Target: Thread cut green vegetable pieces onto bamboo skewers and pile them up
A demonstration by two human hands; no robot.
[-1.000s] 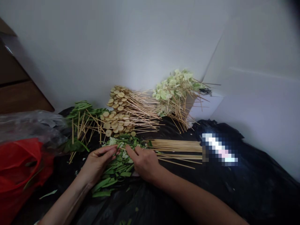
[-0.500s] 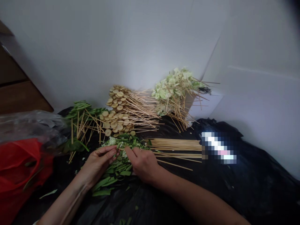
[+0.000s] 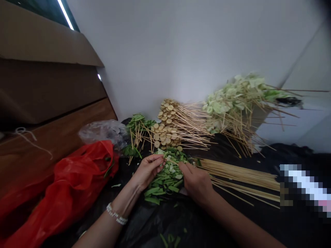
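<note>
Over a heap of cut green vegetables (image 3: 162, 182), my left hand (image 3: 149, 169) pinches a small piece whose kind is too small to tell. My right hand (image 3: 196, 181) is closed round a thin wooden skewer (image 3: 171, 161), whose front end points at the left fingertips. Loose skewers (image 3: 238, 174) lie to the right of the heap. Behind it are skewered round slices (image 3: 167, 134), with their sticks pointing right. Skewered green stems (image 3: 138, 120) lie left of the slices, and skewered pale leaves (image 3: 230, 94) are piled at the back right.
A red plastic bag (image 3: 69, 182) and a clear plastic bag (image 3: 103, 132) lie on the left, beside a cardboard box (image 3: 46, 89). A white wall (image 3: 181, 51) rises behind the piles. Black plastic sheeting (image 3: 144, 224) covers the work surface.
The view has turned left, so the piles and hands appear farther right and more of the red bag and box shows. Both hands remain close together over the greens.
</note>
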